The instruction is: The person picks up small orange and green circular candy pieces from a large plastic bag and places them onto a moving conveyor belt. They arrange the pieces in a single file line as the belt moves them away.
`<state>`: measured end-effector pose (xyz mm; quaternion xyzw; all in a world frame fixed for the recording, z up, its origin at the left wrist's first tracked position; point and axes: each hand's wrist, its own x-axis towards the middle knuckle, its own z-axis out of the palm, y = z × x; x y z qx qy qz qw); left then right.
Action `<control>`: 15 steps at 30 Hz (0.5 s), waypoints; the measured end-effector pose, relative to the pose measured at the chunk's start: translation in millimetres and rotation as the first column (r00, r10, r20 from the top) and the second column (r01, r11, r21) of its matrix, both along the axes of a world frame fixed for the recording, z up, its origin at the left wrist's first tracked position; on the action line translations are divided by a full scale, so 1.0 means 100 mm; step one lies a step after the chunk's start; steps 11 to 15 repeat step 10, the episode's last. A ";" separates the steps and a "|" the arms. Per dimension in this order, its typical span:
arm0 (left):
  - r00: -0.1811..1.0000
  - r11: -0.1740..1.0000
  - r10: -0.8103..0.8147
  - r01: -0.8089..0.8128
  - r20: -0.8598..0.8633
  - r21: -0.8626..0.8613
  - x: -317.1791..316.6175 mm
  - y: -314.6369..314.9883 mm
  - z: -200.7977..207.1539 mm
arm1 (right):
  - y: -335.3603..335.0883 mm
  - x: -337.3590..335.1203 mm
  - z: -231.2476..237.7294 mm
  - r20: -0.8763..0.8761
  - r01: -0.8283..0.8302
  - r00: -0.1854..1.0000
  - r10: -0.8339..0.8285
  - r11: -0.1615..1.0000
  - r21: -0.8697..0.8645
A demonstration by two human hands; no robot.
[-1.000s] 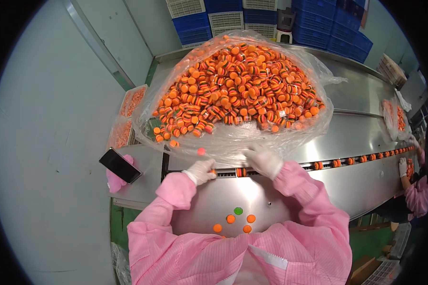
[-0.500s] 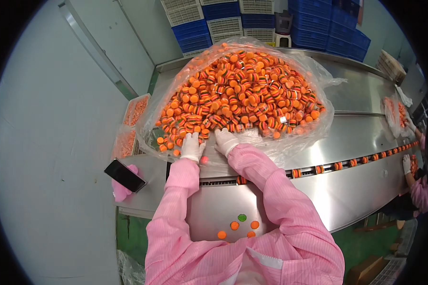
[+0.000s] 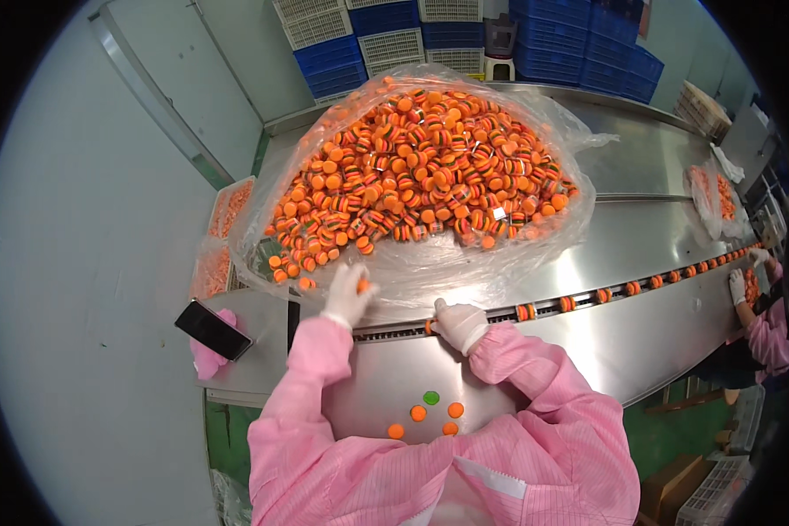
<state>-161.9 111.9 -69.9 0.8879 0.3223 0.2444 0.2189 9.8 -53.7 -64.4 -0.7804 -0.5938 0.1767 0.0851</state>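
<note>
A big clear plastic bag [image 3: 535,250] lies open on the steel table, heaped with small orange burger-shaped pieces [image 3: 421,167]. My left hand [image 3: 346,294], in a white glove, is at the bag's near edge, fingers closed on one orange piece [image 3: 363,286]. At the narrow conveyor track [image 3: 552,307], my white-gloved right hand [image 3: 458,323] pinches a piece at its fingertips. More pieces ride along the track to the right. Both sleeves are pink.
Several loose orange discs and a green one [image 3: 430,398] lie on the steel ledge near my chest. A black phone [image 3: 212,330] rests on a pink cloth at left. Another person's gloved hand [image 3: 738,285] works the track at right. Blue and white crates [image 3: 394,35] stand behind.
Both hands were up in the pile half a second ago. The left has drawn back to the bag's edge with a piece, and the right has come down to the track.
</note>
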 end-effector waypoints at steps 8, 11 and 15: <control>0.897 0.940 -0.241 0.311 -0.372 0.142 -0.42 -0.50 -0.22 | 1.39 0.05 0.07 0.077 -0.315 0.948 0.307 0.891 0.326; 0.885 0.938 -0.228 0.312 -0.406 0.153 -0.42 -0.47 -0.17 | 1.75 -0.07 0.06 0.111 -0.369 0.928 0.356 0.919 0.140; 0.885 0.938 -0.228 0.312 -0.406 0.153 -0.42 -0.47 -0.17 | 1.75 -0.07 0.06 0.111 -0.369 0.928 0.356 0.919 0.140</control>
